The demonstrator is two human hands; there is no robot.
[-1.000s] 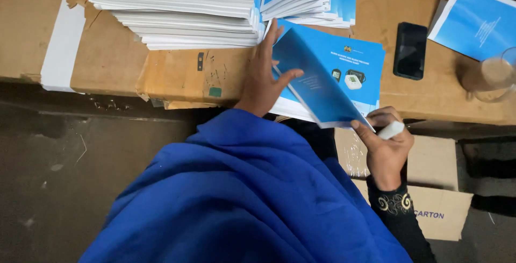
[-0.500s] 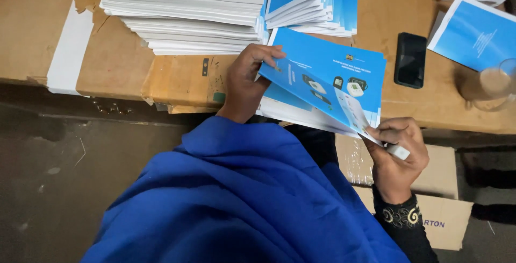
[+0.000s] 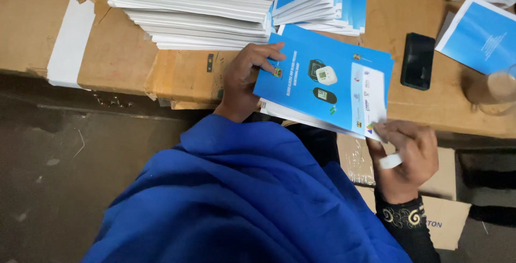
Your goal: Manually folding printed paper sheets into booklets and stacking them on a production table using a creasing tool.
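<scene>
Left hand (image 3: 248, 83) presses fingers flat on the blue printed booklet (image 3: 322, 83) at the cardboard-covered surface (image 3: 183, 72) edge. Right hand (image 3: 404, 158) pinches its lower corner, also gripping a small white object (image 3: 391, 161). Behind: white sheet stack (image 3: 199, 10), black phone (image 3: 417, 61).

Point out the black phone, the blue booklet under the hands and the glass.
black phone (image 3: 418, 61), head view, middle of its screen.
blue booklet (image 3: 301, 88), head view, bare blue cover.
glass (image 3: 497, 92), head view, its side wall.
</scene>
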